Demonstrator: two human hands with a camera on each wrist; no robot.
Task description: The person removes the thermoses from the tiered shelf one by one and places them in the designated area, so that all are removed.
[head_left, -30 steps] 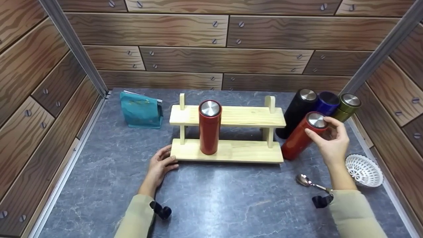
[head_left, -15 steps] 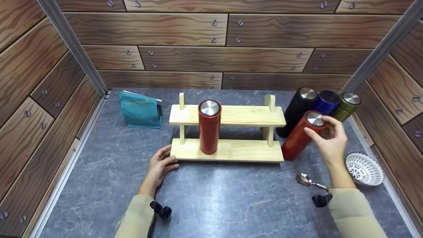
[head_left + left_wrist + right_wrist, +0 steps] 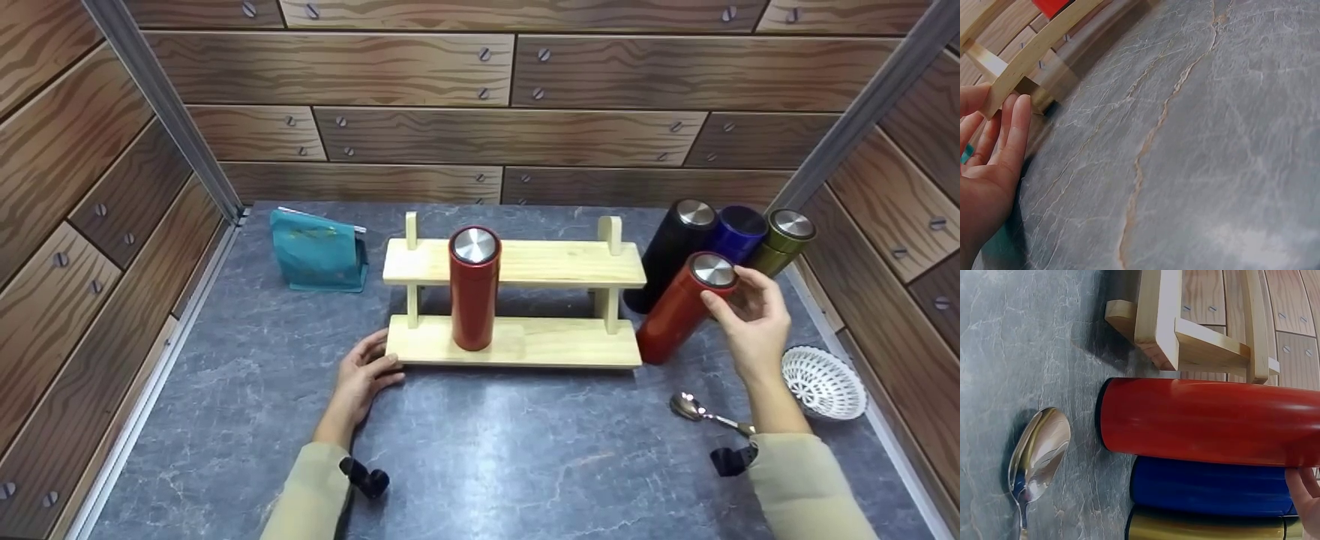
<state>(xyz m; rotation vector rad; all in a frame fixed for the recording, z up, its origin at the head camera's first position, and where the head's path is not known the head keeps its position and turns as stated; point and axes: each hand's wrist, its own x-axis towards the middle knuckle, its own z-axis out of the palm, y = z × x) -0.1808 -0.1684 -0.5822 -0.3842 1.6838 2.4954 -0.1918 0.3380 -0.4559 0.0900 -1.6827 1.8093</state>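
My left hand (image 3: pixel 360 377) holds the left end of the two-tier wooden shelf (image 3: pixel 559 343). In the left wrist view its thumb lies on the lower board, with the fingers below. One red thermos bottle (image 3: pixel 474 304) with a steel-topped lid stands upright on that board, left of its middle. With thumb and fingers near the lid, my right hand (image 3: pixel 757 319) holds a second red thermos bottle (image 3: pixel 675 319). In the right wrist view this bottle's base (image 3: pixel 1107 415) is at the tabletop, beside the shelf's right end. Only part of the right hand shows there.
Black (image 3: pixel 667 255), blue (image 3: pixel 741 229) and green thermos bottles (image 3: pixel 784 240) stand close behind the held one. A spoon (image 3: pixel 688 407) and a white woven basket (image 3: pixel 825 382) lie at the right. A teal pouch (image 3: pixel 319 251) stands at the back left.
The right thumb has shifted slightly to the right near the red thermos bottle's lid. The bottles, the shelf and the left hand look unmoved, apart from a small shift of the view.
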